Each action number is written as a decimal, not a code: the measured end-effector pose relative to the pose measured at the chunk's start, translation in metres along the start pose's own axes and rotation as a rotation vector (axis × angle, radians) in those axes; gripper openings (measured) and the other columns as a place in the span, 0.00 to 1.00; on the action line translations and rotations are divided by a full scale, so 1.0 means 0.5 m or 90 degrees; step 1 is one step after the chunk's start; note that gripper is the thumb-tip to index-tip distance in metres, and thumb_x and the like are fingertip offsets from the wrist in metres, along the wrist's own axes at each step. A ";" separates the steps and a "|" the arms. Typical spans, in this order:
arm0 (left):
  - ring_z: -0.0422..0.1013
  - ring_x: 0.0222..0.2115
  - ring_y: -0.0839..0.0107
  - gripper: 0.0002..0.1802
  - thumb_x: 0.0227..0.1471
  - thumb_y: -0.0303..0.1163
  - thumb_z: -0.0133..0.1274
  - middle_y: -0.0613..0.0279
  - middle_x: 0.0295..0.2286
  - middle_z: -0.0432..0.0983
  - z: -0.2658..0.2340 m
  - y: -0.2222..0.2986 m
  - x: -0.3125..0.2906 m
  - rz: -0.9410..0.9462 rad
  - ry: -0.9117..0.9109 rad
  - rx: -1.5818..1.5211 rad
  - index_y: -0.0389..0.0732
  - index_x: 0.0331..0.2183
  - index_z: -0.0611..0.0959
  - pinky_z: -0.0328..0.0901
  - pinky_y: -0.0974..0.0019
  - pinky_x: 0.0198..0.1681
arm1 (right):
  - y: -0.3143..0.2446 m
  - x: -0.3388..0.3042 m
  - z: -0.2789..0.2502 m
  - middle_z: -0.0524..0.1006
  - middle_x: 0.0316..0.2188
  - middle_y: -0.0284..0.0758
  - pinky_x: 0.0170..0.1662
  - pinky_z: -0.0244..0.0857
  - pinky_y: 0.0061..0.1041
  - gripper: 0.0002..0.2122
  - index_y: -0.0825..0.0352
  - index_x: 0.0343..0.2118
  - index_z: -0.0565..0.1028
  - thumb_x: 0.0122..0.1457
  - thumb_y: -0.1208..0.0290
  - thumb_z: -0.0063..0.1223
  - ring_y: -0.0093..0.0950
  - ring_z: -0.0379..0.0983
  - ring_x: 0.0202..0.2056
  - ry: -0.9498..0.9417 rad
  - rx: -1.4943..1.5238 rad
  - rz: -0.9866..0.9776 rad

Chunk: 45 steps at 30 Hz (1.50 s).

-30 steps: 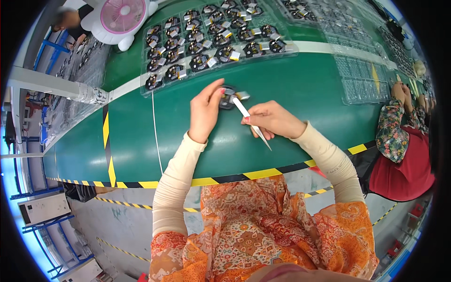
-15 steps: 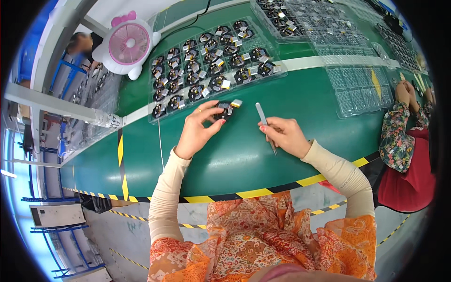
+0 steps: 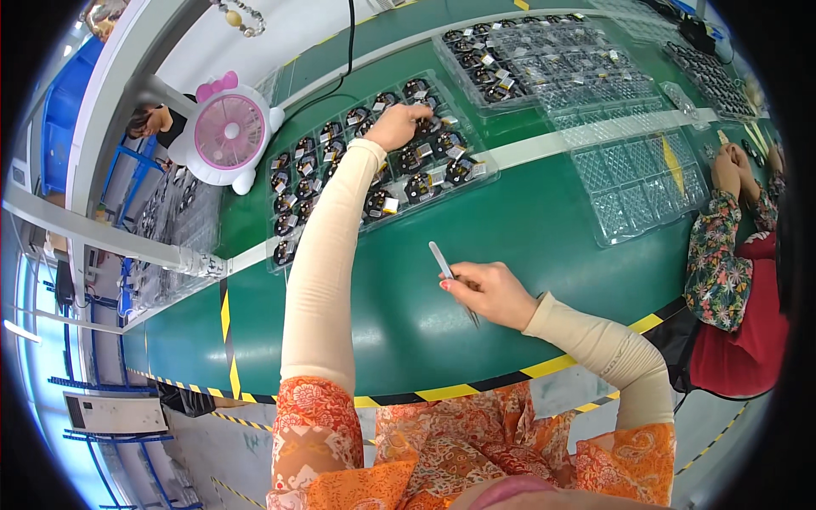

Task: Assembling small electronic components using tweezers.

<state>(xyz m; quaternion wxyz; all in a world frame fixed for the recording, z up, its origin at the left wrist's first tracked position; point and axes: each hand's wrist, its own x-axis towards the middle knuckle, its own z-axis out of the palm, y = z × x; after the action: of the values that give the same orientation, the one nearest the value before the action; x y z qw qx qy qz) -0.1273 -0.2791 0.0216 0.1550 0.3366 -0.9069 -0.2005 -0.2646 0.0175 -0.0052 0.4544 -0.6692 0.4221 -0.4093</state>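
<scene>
My left hand point(image 3: 395, 127) is stretched out over a clear compartment tray point(image 3: 387, 223). Its fingers are closed at a round black electronic module point(image 3: 431, 125) among the tray's far cells, partly hiding it. Similar round modules with small silver-and-yellow pieces, such as one nearer module point(image 3: 420, 187), fill many cells. Over the green tabletop, my right hand point(image 3: 493, 293) grips metal tweezers point(image 3: 439, 257) between thumb and fingers. Their blunt end points up and away, and the thin tips point down toward me, touching nothing that I can make out.
A white fan with a pink grille point(image 3: 229, 132) stands left of the tray. Further right lie another filled tray point(image 3: 484, 64) and an unfilled clear tray point(image 3: 633, 200). A person's hands point(image 3: 735, 170) are at work on the right. Striped tape point(image 3: 442, 393) marks the table's near edge.
My left hand has carried the round module from the near side of the tray up to its far cells. My right hand, still with the tweezers, sits slightly lower and further left in view.
</scene>
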 end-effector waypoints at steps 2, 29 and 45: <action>0.70 0.41 0.60 0.22 0.42 0.15 0.41 0.51 0.43 0.70 0.009 -0.018 0.014 0.028 -0.026 0.066 0.38 0.41 0.77 0.63 0.66 0.46 | -0.005 0.001 0.001 0.66 0.11 0.35 0.17 0.53 0.24 0.07 0.70 0.28 0.72 0.54 0.70 0.50 0.23 0.59 0.13 0.020 0.003 -0.010; 0.66 0.30 0.81 0.17 0.44 0.15 0.42 0.70 0.27 0.68 -0.010 0.194 -0.176 -0.094 0.191 -0.414 0.35 0.39 0.74 0.62 0.78 0.34 | 0.010 0.019 -0.048 0.65 0.21 0.24 0.22 0.53 0.12 0.07 0.67 0.39 0.68 0.58 0.75 0.43 0.11 0.57 0.19 0.290 0.170 -0.048; 0.68 0.27 0.80 0.08 0.46 0.20 0.53 0.62 0.30 0.72 0.105 0.278 -0.514 -0.251 0.472 -0.534 0.35 0.32 0.74 0.63 0.78 0.26 | -0.050 0.060 0.106 0.67 0.15 0.24 0.16 0.47 0.12 0.10 0.70 0.39 0.74 0.55 0.71 0.50 0.11 0.58 0.15 0.034 0.274 0.178</action>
<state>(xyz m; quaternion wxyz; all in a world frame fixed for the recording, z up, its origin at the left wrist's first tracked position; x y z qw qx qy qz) -0.0389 0.0039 0.0037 0.5413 0.4561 -0.5558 -0.4359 -0.2009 0.0091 0.0102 0.6271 -0.4815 0.4254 -0.4404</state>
